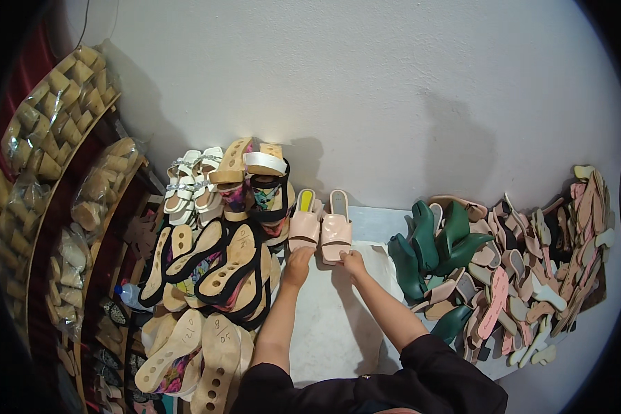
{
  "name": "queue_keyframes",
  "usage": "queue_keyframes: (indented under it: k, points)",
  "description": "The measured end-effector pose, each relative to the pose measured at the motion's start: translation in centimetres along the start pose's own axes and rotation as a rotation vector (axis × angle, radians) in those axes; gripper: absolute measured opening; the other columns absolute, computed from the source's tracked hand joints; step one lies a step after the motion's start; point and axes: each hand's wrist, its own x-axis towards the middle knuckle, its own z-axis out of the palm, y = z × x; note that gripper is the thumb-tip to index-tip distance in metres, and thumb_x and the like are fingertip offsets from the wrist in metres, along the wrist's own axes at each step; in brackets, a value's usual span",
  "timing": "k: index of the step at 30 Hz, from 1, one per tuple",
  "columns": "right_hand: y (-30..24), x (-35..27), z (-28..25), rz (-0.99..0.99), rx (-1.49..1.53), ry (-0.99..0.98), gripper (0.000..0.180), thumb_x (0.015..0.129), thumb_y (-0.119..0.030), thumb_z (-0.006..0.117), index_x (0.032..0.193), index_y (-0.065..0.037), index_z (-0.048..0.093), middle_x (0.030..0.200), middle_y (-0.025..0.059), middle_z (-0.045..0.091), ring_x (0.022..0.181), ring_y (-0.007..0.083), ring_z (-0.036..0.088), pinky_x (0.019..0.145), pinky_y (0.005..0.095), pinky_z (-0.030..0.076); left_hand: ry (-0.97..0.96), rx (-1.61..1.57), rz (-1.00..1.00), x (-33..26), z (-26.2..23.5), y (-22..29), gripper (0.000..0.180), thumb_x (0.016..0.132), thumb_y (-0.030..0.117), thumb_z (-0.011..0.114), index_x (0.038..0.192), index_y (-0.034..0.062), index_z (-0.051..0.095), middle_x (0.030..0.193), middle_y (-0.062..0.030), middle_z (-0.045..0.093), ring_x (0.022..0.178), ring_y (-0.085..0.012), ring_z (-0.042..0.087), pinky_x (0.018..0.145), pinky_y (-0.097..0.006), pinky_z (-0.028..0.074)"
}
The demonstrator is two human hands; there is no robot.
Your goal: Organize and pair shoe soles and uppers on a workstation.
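Against the white wall (393, 103), left hand (298, 261) and right hand (352, 262) each pinch a pale pink slide sandal (303, 224), best kept level, toes aligned with its mate (337, 228).

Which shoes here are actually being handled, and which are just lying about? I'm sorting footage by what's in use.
In hand:
- left pink slide, touched by the left hand
- right pink slide, touched by the right hand

Lying about:
- white strappy sandals
- black-edged soles
- green shoes
- heap of insoles
- bagged heel blocks
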Motion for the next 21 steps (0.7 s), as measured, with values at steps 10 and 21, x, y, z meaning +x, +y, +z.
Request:
queue_keyframes:
  k: [10, 21]
  points:
    - [0.7, 0.0, 0.5, 0.023, 0.028, -0.032, 0.033, 0.081, -0.035, 0.056, 0.106, -0.014, 0.055, 0.098, 0.0051, 0.062, 0.099, 0.0243, 0.054, 0.093, 0.0602, 0.015, -0.024, 0.104, -0.106, 1.5, 0.1, -0.2, 0.033, 0.073, 0.000, 0.055, 0.105, 0.0071, 0.055, 0.109, -0.0122, 0.055, 0.107, -0.0293, 0.049, 0.093, -0.047, 0.035]
    - [2.1, 0.0, 0.7, 0.047, 0.016, -0.017, 0.031, 0.081, -0.037, 0.056, 0.102, -0.014, 0.057, 0.096, 0.0046, 0.063, 0.096, 0.0235, 0.055, 0.093, 0.0605, 0.015, -0.014, 0.174, -0.190, -0.1, 0.7, -1.1, 0.036, 0.075, 0.004, 0.056, 0.110, 0.0093, 0.052, 0.115, -0.0114, 0.051, 0.112, -0.0289, 0.045, 0.095, -0.051, 0.030]
